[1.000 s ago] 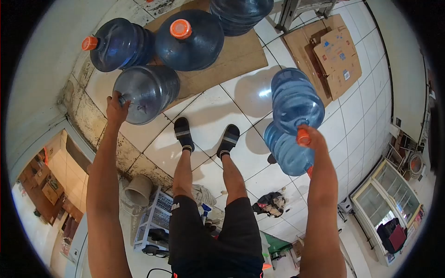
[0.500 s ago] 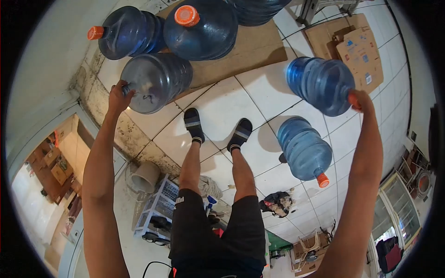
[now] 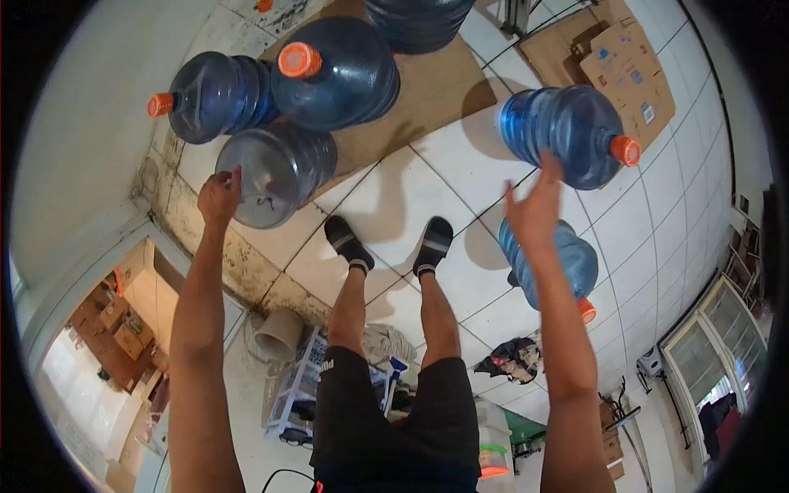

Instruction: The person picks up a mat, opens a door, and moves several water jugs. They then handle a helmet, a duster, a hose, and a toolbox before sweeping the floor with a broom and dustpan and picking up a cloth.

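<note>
On the left, my left hand [image 3: 219,200] is closed at the neck end of a clear water jug [image 3: 267,182] lying tilted on the floor; the neck itself is hidden by the fingers. My right hand [image 3: 536,205] hovers with fingers spread and nothing in it. Behind that hand stands a blue water jug [image 3: 567,131] with an orange cap [image 3: 625,150]. A second blue jug [image 3: 573,261], also orange-capped, is partly covered by my right hand and forearm.
Other capped jugs [image 3: 341,78] stand beyond the clear one, some on a flat cardboard sheet [image 3: 440,90]. Folded cardboard [image 3: 633,78] lies at the upper right. Near my feet are a grey bucket [image 3: 281,333], a white-blue rack [image 3: 306,382] and a dark bag [image 3: 511,360].
My right hand has let go of the blue jug's orange cap and moved left, fingers opening. My left hand stays at the clear jug's neck end. The view has shifted slightly.
</note>
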Demonstrator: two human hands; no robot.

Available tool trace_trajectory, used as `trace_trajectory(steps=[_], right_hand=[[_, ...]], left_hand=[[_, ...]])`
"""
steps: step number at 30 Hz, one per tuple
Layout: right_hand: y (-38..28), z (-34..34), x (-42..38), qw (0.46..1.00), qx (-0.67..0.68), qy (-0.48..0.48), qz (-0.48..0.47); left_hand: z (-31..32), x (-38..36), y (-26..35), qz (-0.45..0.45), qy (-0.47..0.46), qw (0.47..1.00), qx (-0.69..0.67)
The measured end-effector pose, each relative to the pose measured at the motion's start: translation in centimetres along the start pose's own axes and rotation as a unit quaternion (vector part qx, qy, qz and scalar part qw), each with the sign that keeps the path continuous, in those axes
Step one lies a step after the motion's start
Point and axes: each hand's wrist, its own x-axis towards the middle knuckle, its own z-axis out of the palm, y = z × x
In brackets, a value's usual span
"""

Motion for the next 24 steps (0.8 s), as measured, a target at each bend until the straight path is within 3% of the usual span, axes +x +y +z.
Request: trace_trajectory(steps=[5,8,15,18,20,22,24], right_hand=[[-11.1,0.4,5.2,0.99,0.011,0.037,-0.135],[-15.3,0.7,11.2,0.987,-0.051,0.052,-0.145],[-26.3,1.7,18.0,0.95,-0.112,0.073,-0.281],[-27.0,1.6,24.8,0.919,-0.266,0.106,-0.269],[-25.7,2.1,30.1,0.857,-0.437,0.13,-0.241],[-24.4,2.7,34.9,0.841,-0.508,-0.022,-0.186],[-21.2,4.4,39.1,0.831,-0.482,0.009,-0.28]], left_hand=[[0.4,0.2,-1.0,0.101,0.152,0.983,0.007],[0.7,0.1,-1.8,0.008,0.11,0.993,-0.053],[-0.4,2.2,-3.7,-0.011,0.074,0.993,-0.086],[0.5,0.3,-2.7,-0.01,0.076,0.992,-0.104],[0.5,0.7,-2.4,-0.007,0.094,0.987,-0.129],[0.1,0.4,-2.6,0.004,0.114,0.985,-0.126],[0.2,0.6,-2.5,-0.003,0.109,0.986,-0.125]])
